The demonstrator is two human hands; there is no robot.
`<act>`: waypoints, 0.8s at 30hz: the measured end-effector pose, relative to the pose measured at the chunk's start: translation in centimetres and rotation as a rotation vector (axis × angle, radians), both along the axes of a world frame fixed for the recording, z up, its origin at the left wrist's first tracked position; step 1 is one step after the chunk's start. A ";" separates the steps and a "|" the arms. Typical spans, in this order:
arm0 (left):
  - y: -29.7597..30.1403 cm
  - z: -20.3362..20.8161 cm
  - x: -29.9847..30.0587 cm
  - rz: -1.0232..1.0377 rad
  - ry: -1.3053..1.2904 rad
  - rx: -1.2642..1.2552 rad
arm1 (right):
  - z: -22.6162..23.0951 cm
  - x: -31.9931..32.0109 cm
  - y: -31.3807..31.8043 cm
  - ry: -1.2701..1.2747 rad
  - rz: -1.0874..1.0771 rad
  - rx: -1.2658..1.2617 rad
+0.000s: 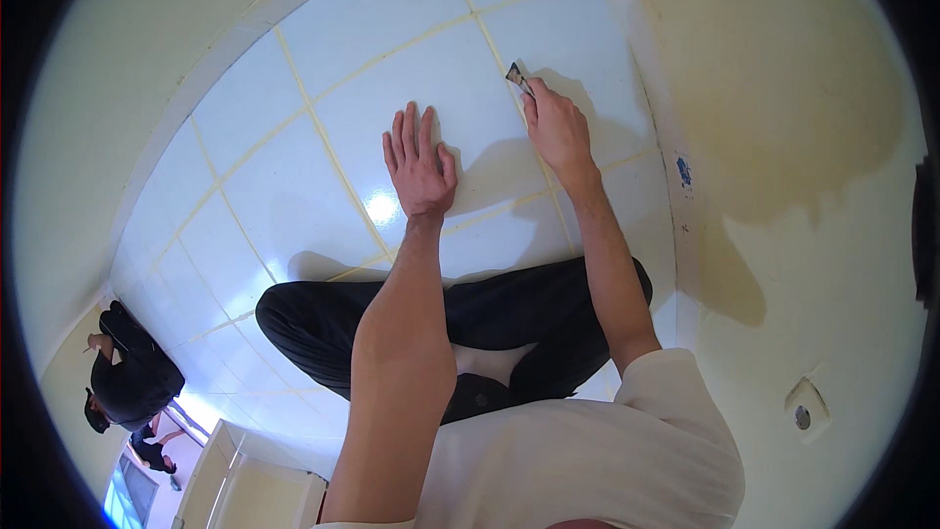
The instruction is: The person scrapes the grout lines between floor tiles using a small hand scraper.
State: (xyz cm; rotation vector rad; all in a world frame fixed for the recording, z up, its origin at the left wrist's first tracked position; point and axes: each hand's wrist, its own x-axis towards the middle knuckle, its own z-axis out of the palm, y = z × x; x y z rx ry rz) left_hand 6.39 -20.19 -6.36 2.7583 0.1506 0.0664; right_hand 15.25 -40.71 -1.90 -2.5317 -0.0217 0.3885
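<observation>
My left hand (pixel 422 168) lies flat on the white floor tiles (pixel 362 78), palm down with the fingers stretched out. Farther right, my right hand (pixel 561 133) is closed round a small scraper (pixel 515 74) with a dark, flat blade. Its blade tip is at a yellowish grout line (pixel 497 43) between two tiles; whether it touches is hard to tell. Most of the scraper's handle is hidden in my fingers. My folded legs in black trousers (pixel 323 323) rest on the floor close to my arms.
Cream walls (pixel 774 118) border the floor at the right and far left. The right wall has a recessed socket box (pixel 805 413) and a blue mark (pixel 684 172). A person in black (pixel 142 372) crouches at the lower left, another person (pixel 152 453) beyond, near a doorway.
</observation>
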 end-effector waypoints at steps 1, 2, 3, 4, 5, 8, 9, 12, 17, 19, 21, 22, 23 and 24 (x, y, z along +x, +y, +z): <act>0.1 0.0 0.0 0.005 -0.001 -0.005 | 0.2 0.0 0.0 0.025 0.009 -0.011; 0.1 -0.1 0.0 0.004 -0.002 -0.004 | 0.3 0.1 0.0 0.049 0.017 -0.022; 0.1 -0.2 -0.1 0.004 -0.008 -0.004 | 0.0 0.0 0.0 0.049 0.017 -0.021; 0.2 -0.3 -0.1 0.004 -0.015 -0.005 | -0.4 0.0 0.0 0.042 -0.007 0.001; 0.0 -0.3 0.0 0.002 -0.015 -0.007 | -0.7 -0.1 -0.2 0.034 -0.034 0.019; -0.1 -0.1 0.0 0.000 -0.009 -0.009 | -1.5 0.0 -0.3 -0.022 -0.023 0.061; -0.1 -0.1 0.0 0.003 -0.007 -0.008 | -1.5 0.0 -0.2 -0.022 -0.024 0.062; 0.0 -0.3 -0.1 0.006 -0.014 -0.009 | -1.0 0.2 0.0 0.009 -0.040 0.084; -0.1 -0.1 0.0 0.003 -0.021 -0.012 | -0.7 0.2 -0.1 0.051 -0.059 0.087; 0.0 -0.2 0.0 0.003 -0.025 -0.004 | -0.7 0.2 0.1 0.054 -0.069 0.095; 0.0 -0.2 0.0 0.004 -0.020 -0.008 | -0.6 0.2 0.2 0.058 -0.081 0.102; 0.0 -0.2 0.0 0.005 -0.016 -0.012 | -0.6 0.1 0.2 0.070 -0.085 0.107; 0.0 -0.2 0.0 0.005 -0.016 -0.012 | -0.5 0.2 0.2 0.081 -0.089 0.113; 0.0 -0.3 0.0 0.003 -0.022 -0.012 | -0.4 0.2 0.2 0.081 -0.089 0.113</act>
